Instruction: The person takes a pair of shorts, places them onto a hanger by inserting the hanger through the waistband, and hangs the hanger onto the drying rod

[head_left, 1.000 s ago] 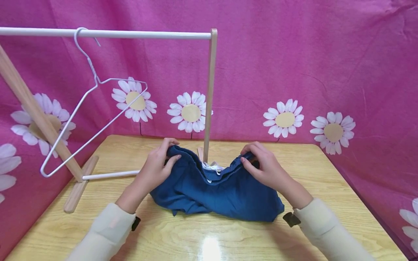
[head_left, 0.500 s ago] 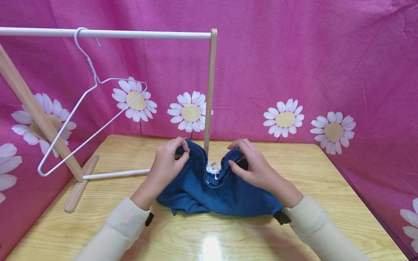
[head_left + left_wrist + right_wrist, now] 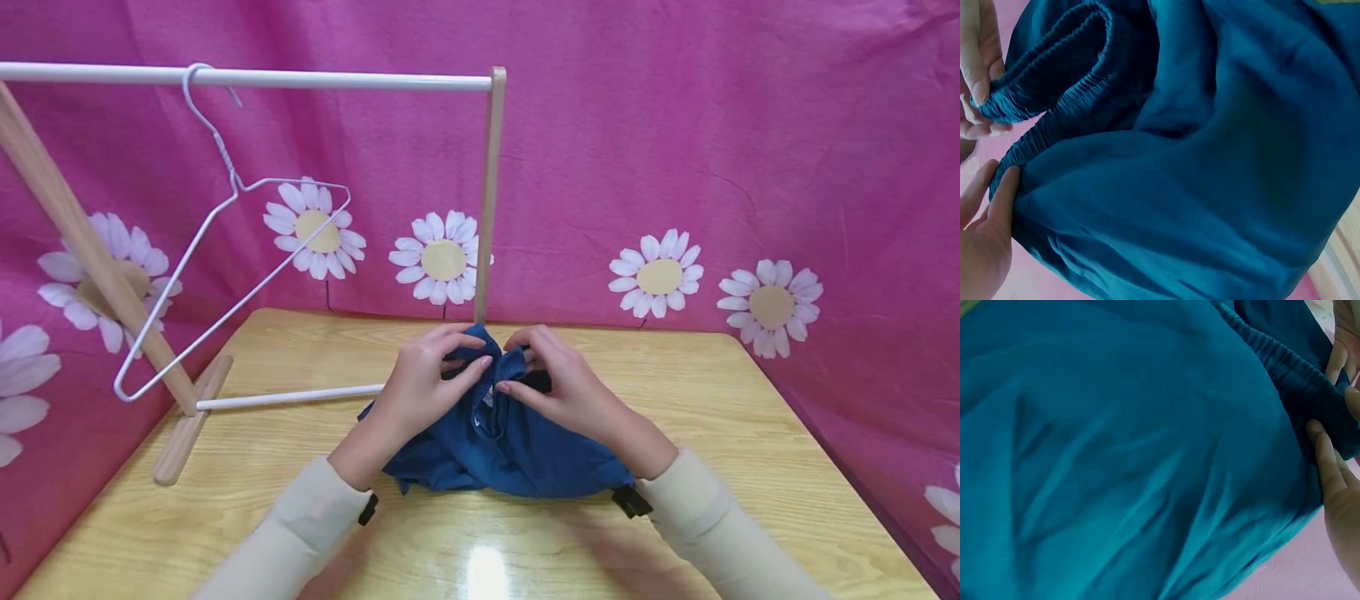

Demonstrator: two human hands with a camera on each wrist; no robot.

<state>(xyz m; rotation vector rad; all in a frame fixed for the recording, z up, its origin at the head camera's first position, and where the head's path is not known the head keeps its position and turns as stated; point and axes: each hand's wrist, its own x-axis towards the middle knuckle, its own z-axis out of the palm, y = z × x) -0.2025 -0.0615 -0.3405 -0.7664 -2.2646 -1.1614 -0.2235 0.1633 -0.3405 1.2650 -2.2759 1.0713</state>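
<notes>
Blue garment (image 3: pixel 525 462) bunched on table (image 3: pixel 750 467), near side of rack post (image 3: pixel 491 200); left hand (image 3: pixel 427 379) pinches gathered waistband (image 3: pixel 1082 94) left of post, right hand (image 3: pixel 573 383) pinches it to the right; looks light, limp, hardly fragile; likely best held by waistband, loose cloth would slump.

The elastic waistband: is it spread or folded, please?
Folded: the elastic waistband bends into a narrow loop between the left hand and right hand.

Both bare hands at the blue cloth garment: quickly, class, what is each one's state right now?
Left hand: closed, pinching the gathered waistband of the blue cloth garment.
Right hand: closed, pinching the same waistband, across from the left hand.
</notes>
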